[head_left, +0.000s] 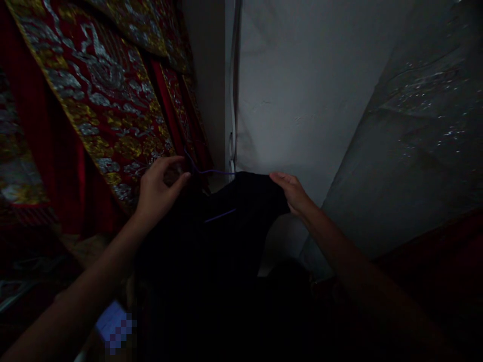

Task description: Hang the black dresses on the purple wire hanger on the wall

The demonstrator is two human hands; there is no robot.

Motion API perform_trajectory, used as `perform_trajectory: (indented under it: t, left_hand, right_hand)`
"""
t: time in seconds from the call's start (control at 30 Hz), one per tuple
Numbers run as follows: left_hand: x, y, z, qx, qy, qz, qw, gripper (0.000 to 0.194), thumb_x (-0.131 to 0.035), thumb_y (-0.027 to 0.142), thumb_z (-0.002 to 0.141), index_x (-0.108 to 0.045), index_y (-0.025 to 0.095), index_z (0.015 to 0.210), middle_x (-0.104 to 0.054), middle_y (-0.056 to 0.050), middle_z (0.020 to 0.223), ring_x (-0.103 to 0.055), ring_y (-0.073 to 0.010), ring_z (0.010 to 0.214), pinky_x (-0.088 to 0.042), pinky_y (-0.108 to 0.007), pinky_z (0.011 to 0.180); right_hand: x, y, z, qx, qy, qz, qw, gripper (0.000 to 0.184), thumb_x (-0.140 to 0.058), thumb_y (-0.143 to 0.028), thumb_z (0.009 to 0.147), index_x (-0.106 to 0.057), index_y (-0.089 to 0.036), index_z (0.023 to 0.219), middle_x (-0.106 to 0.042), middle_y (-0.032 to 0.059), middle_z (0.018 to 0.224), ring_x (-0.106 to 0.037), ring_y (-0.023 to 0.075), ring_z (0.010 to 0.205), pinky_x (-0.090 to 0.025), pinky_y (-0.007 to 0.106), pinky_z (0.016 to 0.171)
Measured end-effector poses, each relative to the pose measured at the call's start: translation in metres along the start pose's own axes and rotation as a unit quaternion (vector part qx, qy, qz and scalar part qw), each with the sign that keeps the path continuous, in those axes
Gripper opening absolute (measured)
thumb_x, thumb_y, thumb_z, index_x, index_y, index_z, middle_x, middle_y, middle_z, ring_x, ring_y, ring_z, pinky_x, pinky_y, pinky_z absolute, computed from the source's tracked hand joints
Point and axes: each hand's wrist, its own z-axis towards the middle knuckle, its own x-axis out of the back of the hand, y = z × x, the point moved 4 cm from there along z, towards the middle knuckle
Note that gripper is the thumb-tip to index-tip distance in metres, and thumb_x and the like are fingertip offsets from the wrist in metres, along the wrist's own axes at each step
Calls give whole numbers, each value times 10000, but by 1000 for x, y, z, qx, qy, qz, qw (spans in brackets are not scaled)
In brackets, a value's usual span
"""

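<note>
A black garment, looking like a short-sleeved shirt (256, 201), hangs in front of me on a thin purple hanger (215, 172). Part of the hanger's lower bar shows through the neck opening. My right hand (292, 191) pinches the garment's edge near the shoulder and sleeve, thumb on top. On the other side my left hand (160, 183) is beside the hanger's hook, thumb and forefinger curved apart with a gap between them. Nothing visible lies in that gap. The lower part of the garment is lost in the dark.
Red embroidered cloth (101, 75) with gold and silver patterns hangs on the left. Ahead is a pale wall (302, 90) with a cable (233, 100) running down it. Clear, glinting plastic sheeting (426, 120) covers the right side. A small, partly blurred lit object (113, 322) shows at lower left.
</note>
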Motion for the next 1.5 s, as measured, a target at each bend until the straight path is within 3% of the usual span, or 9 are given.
perform_trajectory:
  t: [0.1,0.17,0.3,0.5,0.67,0.8,0.97,1.1,1.5]
  left_hand:
    - [-6,27,-23,-146,36,42,988,233,-661,247,871,-681,201,1099,-694,-77,1043,-643,-220,1002,-510,-354,923]
    - [-23,40,-53,-194,-84,27,977,262,-590,200,919,-658,226,1171,-712,-50,965,-666,-185,887,-527,-314,852]
    - [-70,30,-118,-77,-344,19,936,560,-474,251,985,-356,330,1527,-699,-54,1219,-715,-189,928,-563,-305,815]
    - [-129,-13,-161,65,-424,110,896,510,-521,257,946,-474,269,1453,-692,-123,1180,-718,-279,951,-562,-393,812]
    - [-145,-25,-189,109,-329,39,937,171,-532,300,956,-669,210,1003,-671,-98,980,-687,-235,876,-541,-337,777]
    - [-144,-13,-220,155,-178,-97,967,164,-552,269,938,-613,211,1079,-664,-57,942,-678,-194,875,-535,-308,803]
    - [-149,-3,-247,279,-9,-224,934,613,-650,259,878,-378,215,1425,-625,24,801,-658,-150,769,-536,-302,829]
    - [-152,-4,-253,303,-49,-232,923,237,-683,312,844,-663,186,1044,-687,-38,871,-678,-182,823,-545,-304,784]
    - [-141,2,-248,274,-91,-189,938,152,-611,289,876,-718,186,910,-694,-62,879,-672,-215,853,-544,-343,786]
  right_hand:
    - [15,-13,22,29,85,29,995,365,-844,-493,627,-686,-182,734,-696,19,647,-697,205,687,-543,299,670]
    - [28,-17,25,36,125,47,990,320,-809,-472,680,-678,-186,740,-710,31,673,-714,227,730,-564,323,691]
    - [48,-11,2,24,173,66,982,288,-794,-443,688,-674,-186,743,-726,44,722,-724,245,789,-582,336,711]
    - [59,13,-33,19,194,14,981,372,-804,-510,665,-662,-189,787,-696,42,715,-699,248,798,-566,352,714]
    - [60,13,-39,163,297,-149,929,324,-698,-463,761,-634,-187,917,-686,79,1002,-643,234,986,-510,393,889]
    - [24,48,-98,210,410,-177,869,334,-627,-410,810,-583,-201,1067,-616,98,1159,-586,230,1102,-471,399,956]
    - [-56,138,-153,-64,80,-111,989,326,-577,-521,866,-580,-195,852,-599,18,746,-574,163,664,-459,282,628]
    - [-69,153,-159,-89,-57,-189,976,336,-513,-501,936,-537,-211,769,-537,-27,641,-526,141,618,-399,261,623]
    - [-68,156,-164,-124,-33,-152,980,300,-553,-463,863,-529,-220,689,-473,-36,551,-435,124,501,-322,252,498]
